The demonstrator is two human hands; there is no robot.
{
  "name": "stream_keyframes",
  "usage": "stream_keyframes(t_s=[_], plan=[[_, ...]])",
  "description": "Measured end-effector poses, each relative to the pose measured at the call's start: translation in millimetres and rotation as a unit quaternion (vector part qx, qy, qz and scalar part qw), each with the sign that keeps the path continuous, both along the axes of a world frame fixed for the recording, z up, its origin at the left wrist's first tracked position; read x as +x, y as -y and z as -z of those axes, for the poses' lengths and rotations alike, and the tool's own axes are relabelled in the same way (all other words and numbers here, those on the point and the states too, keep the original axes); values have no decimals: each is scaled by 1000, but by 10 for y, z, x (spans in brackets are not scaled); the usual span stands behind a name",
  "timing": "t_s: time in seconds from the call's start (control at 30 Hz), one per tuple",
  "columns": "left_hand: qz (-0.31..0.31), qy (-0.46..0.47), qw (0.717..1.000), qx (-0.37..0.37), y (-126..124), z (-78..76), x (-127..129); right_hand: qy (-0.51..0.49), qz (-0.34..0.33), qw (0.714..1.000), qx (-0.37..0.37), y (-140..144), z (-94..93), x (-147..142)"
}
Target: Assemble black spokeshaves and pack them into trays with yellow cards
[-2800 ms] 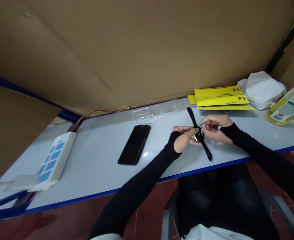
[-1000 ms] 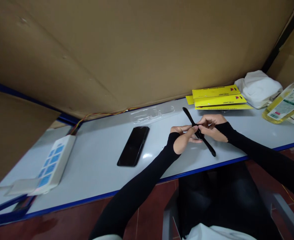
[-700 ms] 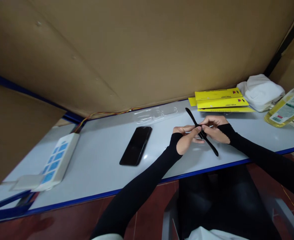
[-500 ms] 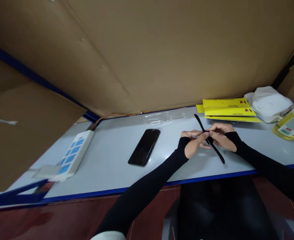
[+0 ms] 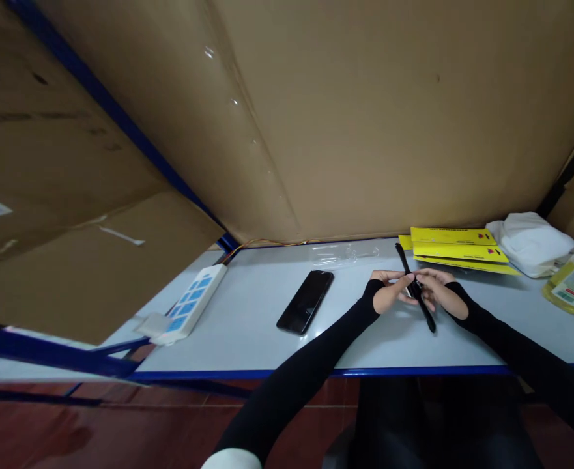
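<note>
Black, the tool [image 5: 414, 288] is already off the worktop [image 5: 247, 332], gripped mid-length by the fingers [image 5: 404, 283] of left hand [image 5: 388, 293] and right hand [image 5: 443, 293]; its handling is judged unfinished, setting-down not yet done.

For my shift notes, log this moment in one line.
left hand: holding black tool; right hand: holding same tool; phone: on table; yellow cards: overlapping

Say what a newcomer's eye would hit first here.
Probably the yellow cards, bright and overlapping at the back right of the table. Next, the black tool with two handles, held between the left hand and right hand. Then the black phone, lying flat left of the hands.
</note>
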State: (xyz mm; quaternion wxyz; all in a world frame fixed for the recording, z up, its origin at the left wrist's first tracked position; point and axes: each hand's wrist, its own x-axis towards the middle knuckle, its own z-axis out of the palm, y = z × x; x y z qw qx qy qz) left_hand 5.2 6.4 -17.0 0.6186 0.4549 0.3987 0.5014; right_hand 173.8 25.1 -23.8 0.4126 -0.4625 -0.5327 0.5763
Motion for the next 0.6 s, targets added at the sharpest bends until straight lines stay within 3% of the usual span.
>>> stream_keyframes(t_s=[0.17,0.3,0.4,0.5,0.6], plan=[[-38,-5,999,19,-37,31,29,14,-43,999,3,69,-33,-91],[-121,-129,978,111,-118,-47,-31,0,-32,999,-34,78,-26,-93],[-185,-337,912,143,-277,-196,-258,3,11,998,-56,32,-2,-61],[-257,-569,768,141,-444,-311,-563,10,53,996,-70,-32,8,-42],[-276,-627,720,109,-540,-314,-815,17,69,994,-80,-72,2,-55]])
